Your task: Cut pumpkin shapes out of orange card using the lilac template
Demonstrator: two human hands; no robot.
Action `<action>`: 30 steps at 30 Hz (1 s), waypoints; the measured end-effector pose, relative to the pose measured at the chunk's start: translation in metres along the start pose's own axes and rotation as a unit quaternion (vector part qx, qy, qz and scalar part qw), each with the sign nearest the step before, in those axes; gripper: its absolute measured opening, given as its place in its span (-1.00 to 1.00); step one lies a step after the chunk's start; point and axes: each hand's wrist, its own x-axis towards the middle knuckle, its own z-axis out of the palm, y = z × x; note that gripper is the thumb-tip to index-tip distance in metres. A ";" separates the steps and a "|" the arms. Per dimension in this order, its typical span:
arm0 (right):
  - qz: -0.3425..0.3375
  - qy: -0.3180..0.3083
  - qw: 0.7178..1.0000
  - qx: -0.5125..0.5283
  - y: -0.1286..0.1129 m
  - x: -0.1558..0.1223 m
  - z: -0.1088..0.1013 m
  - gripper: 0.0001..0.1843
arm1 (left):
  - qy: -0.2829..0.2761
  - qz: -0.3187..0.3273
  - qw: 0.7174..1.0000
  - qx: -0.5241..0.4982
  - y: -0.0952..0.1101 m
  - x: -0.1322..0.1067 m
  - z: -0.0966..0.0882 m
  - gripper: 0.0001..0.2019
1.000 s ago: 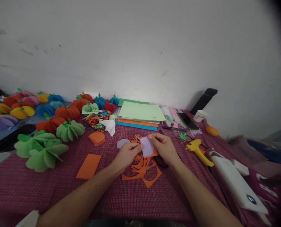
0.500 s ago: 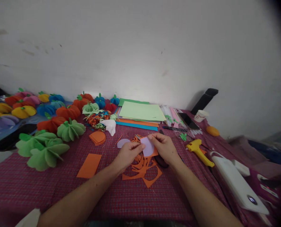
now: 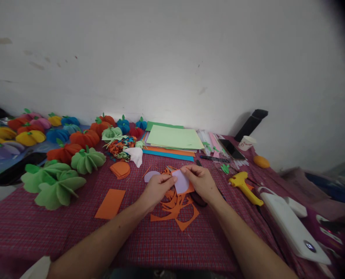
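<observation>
A lilac paper piece (image 3: 182,182) with a rounded edge is held up between my two hands at the middle of the table. My left hand (image 3: 155,190) pinches its left edge between thumb and fingers. At the upper right edge, my right hand (image 3: 201,182) grips it with closed fingertips. Orange paper shows just behind the lilac piece; whether it is held too I cannot tell. Below lie orange paper offcuts (image 3: 175,213). Dark-handled scissors (image 3: 198,200) are mostly hidden under my right hand. Another lilac half-round (image 3: 151,176) lies beyond my left hand.
Orange half-rounds (image 3: 120,169) and an orange rectangle (image 3: 110,203) lie left. Green paper pumpkins (image 3: 56,190) and several other colours fill the far left. Coloured sheets (image 3: 174,136) are stacked behind. A yellow glue gun (image 3: 244,187) and a white power bank (image 3: 296,226) lie right.
The lilac paper has tilted slightly between my fingers. Both hands stay almost in the same place, and the things on the table have not moved.
</observation>
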 end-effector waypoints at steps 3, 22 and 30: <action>-0.005 0.002 1.000 0.006 0.001 0.000 0.000 -0.72 | -0.002 0.001 1.000 0.006 -0.001 0.000 0.000 -0.56; 0.067 -0.050 0.993 0.078 0.014 -0.002 0.003 -0.75 | 0.046 0.018 0.997 -0.066 0.009 -0.002 0.001 -0.63; 0.080 -0.062 0.991 0.090 0.009 -0.002 0.000 -0.79 | -0.009 0.003 0.989 -0.146 0.018 0.001 -0.013 -0.63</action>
